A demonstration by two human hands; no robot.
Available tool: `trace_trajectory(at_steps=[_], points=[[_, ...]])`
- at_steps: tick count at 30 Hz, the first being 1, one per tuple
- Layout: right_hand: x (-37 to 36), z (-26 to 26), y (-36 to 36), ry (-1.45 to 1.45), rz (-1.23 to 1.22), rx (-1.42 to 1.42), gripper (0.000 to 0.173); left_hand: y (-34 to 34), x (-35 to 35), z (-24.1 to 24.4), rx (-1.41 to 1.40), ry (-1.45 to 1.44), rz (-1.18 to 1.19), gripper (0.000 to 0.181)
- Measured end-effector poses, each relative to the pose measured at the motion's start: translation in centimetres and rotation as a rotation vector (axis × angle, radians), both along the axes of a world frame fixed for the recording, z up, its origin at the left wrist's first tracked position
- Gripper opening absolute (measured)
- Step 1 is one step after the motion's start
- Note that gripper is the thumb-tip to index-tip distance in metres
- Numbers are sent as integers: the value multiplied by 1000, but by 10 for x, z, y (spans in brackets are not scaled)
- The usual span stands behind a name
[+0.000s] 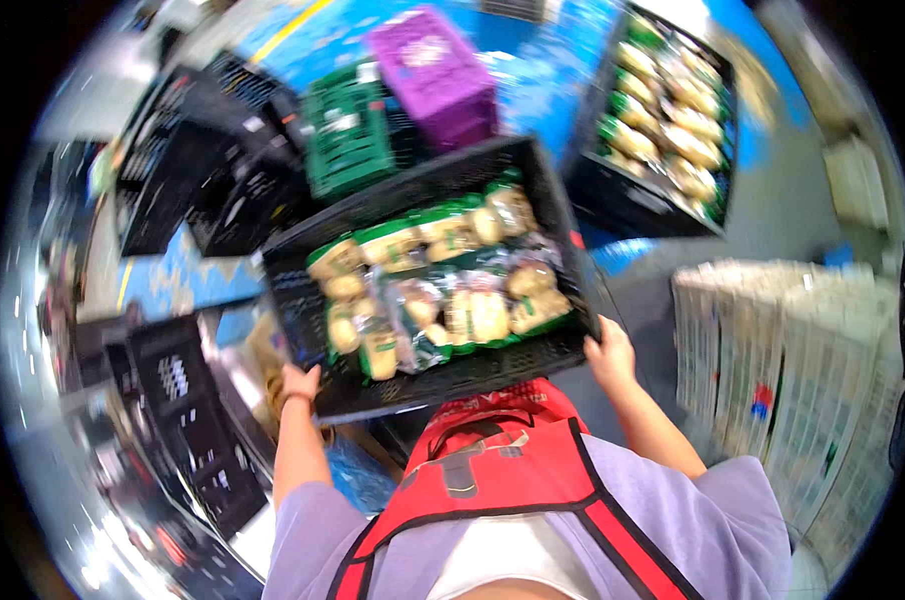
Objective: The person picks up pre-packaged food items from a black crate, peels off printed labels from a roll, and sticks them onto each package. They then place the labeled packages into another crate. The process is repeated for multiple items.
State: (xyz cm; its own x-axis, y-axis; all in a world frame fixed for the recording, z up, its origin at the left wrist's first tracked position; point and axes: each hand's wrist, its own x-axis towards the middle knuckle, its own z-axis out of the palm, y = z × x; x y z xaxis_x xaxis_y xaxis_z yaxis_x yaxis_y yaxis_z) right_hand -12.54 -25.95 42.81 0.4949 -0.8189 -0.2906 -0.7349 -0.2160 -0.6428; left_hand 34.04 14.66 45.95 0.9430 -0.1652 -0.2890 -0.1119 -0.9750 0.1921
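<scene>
A black plastic crate [437,390] is held up in front of me, tilted so that its right end lies farther down the sides of the frame than level. My left hand [300,384] grips its near left corner, and my right hand [610,349] grips its near right corner. Inside lie several clear bags [389,247] with green edges, holding pale, rounded produce whose exact kind I cannot tell. They lie in loose rows, some overlapping. The fingers under the crate's edge are partly hidden.
Beyond the crate stand a green crate [347,135] and purple crates [437,75]. Another black crate [632,195] of bagged produce is at the upper right. Black crates [212,157] stand at the upper left, more [190,420] at the lower left. Tall pale crates [760,375] are stacked at my right.
</scene>
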Motion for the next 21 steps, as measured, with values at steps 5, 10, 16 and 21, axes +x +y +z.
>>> trace_trajectory(at_steps=[5,10,16,21], points=[[18,18,-61,225,393,235,55,-60,-29,84,-128,-192,-149,67],[129,54,-105,-207,306,-89,46,-14,-41,215,-1012,172,-131,40],[264,151,11,-315,567,-41,36,182,29,354,-801,-554,50,26],[285,136,117,-250,783,-59,37,378,110,341,-134,-568,273,29]])
